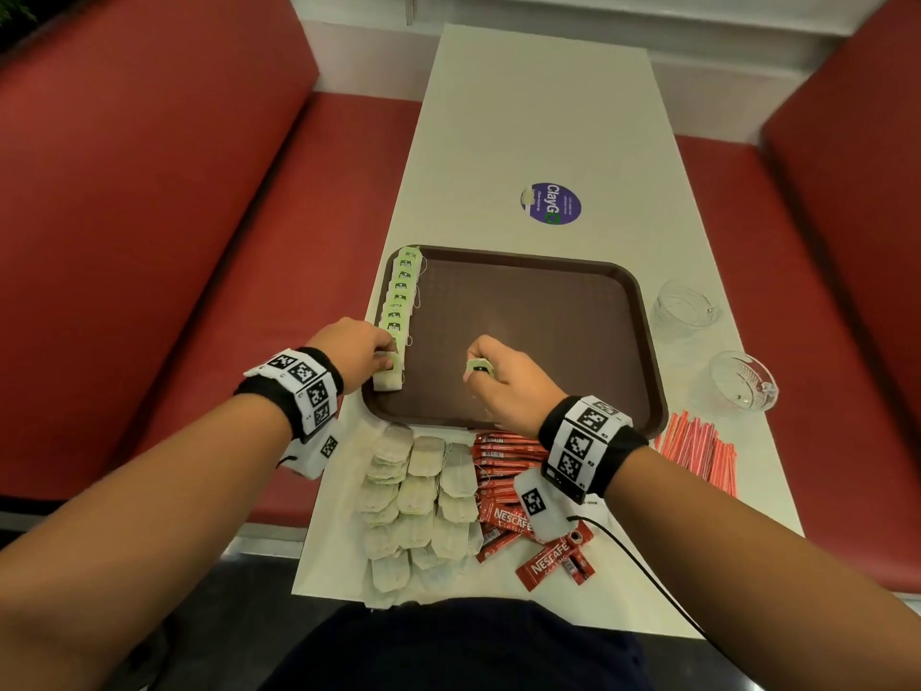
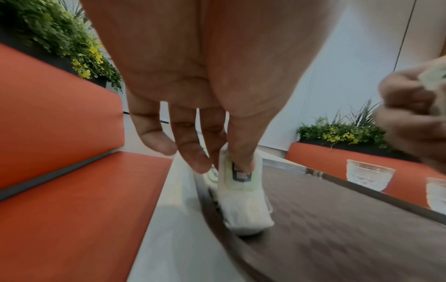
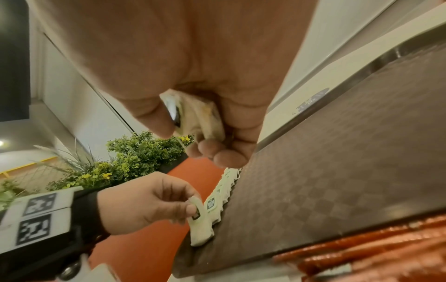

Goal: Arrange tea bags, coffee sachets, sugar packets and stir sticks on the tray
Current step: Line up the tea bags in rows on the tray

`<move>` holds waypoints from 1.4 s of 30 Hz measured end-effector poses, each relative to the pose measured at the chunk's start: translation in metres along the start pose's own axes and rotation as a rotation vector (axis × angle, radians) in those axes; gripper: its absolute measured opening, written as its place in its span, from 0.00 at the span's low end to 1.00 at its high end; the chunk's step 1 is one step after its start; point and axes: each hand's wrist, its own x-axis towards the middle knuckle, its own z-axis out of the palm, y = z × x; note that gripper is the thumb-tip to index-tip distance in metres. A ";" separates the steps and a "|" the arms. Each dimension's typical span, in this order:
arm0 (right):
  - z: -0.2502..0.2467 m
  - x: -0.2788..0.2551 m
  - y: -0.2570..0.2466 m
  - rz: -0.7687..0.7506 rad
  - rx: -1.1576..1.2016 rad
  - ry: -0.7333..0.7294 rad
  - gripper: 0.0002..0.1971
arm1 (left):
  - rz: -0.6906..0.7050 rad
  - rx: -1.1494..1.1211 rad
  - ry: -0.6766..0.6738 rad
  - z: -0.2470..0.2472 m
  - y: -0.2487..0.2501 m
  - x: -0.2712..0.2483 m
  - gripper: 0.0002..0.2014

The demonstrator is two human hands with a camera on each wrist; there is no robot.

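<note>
The left hand (image 1: 356, 352) is pinching a white paper tea bag with a pale green tag (image 1: 388, 377) between thumb and fingertips, and the bag is resting at the near left corner of the dark brown textured plastic tray (image 1: 573, 311). In the left wrist view the thumb (image 2: 241, 152) is pressing on the tag while the bag's lower end is touching the tray floor. It is sitting at the near end of a row of overlapping green-tagged tea bags (image 1: 401, 296) that is running along the tray's left rim.

The right hand (image 1: 503, 381) is hovering over the middle of the tray, its fingers curled round a second green-tagged tea bag (image 3: 198, 118), tucked against the palm.

On the long white bench (image 1: 538, 117), just in front of the tray's near edge, a pile of untagged-looking white tea bags (image 1: 423, 496) is lying beside a heap of red Nescafe coffee sachets (image 1: 503, 491). A bundle of red-and-white striped stir sticks (image 1: 697, 448) is lying to the right of the tray's near corner. Two clear cut-glass bowls (image 1: 685, 304) are standing on the bench to the right of the tray, and a round purple sticker (image 1: 550, 203) is showing beyond its far edge. Red padded seats (image 1: 149, 216) are flanking the bench on both sides.
</note>
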 end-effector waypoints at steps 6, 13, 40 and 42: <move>-0.004 -0.006 0.003 -0.002 -0.047 -0.023 0.01 | -0.047 -0.023 0.027 -0.001 -0.001 0.025 0.14; -0.005 -0.006 0.007 -0.009 -0.057 -0.014 0.02 | -0.127 -0.109 0.196 0.007 0.001 0.033 0.17; 0.000 0.007 -0.003 0.005 0.069 -0.065 0.09 | 0.435 -0.498 0.260 -0.008 0.046 -0.039 0.07; 0.003 0.007 -0.001 0.019 0.086 -0.082 0.08 | 0.443 -0.453 0.268 -0.006 0.047 -0.042 0.03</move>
